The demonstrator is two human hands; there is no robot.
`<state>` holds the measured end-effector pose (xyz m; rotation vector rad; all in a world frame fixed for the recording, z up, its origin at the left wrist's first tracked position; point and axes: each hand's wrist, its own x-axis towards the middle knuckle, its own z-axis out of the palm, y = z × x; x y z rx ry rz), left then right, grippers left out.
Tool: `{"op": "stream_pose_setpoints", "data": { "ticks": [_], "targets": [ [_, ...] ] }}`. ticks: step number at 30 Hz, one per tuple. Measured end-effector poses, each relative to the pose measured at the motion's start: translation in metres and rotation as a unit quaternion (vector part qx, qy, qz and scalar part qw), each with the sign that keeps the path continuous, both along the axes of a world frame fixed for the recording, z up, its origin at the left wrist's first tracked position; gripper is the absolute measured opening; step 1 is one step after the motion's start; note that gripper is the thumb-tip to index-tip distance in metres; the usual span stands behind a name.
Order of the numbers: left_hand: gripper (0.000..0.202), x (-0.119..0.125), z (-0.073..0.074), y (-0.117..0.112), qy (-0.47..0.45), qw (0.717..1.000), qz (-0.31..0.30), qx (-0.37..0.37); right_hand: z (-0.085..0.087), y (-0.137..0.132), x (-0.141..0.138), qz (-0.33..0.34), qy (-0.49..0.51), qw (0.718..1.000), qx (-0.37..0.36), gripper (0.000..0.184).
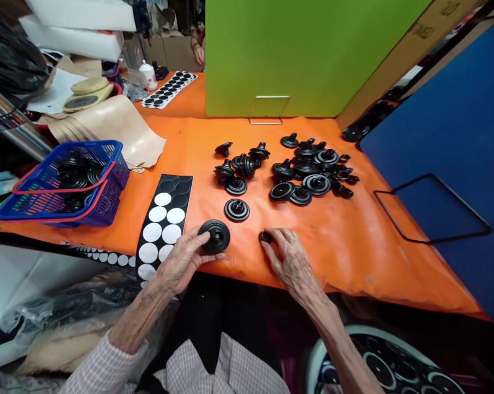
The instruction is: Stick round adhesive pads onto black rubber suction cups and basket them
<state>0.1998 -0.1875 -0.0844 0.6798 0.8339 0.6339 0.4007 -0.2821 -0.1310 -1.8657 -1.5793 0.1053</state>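
Observation:
Between the thumb and fingers of my left hand [185, 257] is a round black disc [214, 236] with a raised hub, held just above the orange tabletop. My right hand [288, 257] pinches a small black knob [265, 237], a short way right of the disc. Beyond my hands lies a single disc with a grey ring [237, 209]. Behind it sits a group of black disc parts [235, 169], and to its right a bigger pile of discs and knobs [315, 169]. By my left wrist is a black sticker sheet [165, 219] with white circles.
A blue basket [115, 202] with black parts stands at the left, beside brown paper [115, 126]. Green [288, 54] and blue [448, 137] panels bound the back and right. A tub [312, 361] of discs is below right. Another person's hand [199, 54] shows behind.

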Motion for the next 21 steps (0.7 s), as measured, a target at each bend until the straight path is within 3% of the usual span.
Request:
{"op": "stream_pose_setpoints", "data": {
  "ticks": [7, 21],
  "targets": [
    [0.030, 0.004, -0.003, -0.011, 0.032, 0.994, -0.012, 0.102, 0.034, 0.003, -0.066, 0.018, 0.143, 0.987, 0.072, 0.021],
    [0.035, 0.002, -0.005, -0.013, 0.048, 0.987, -0.041, 0.150, 0.015, 0.010, -0.089, -0.002, 0.108, 0.987, 0.122, 0.030]
  ]
}}
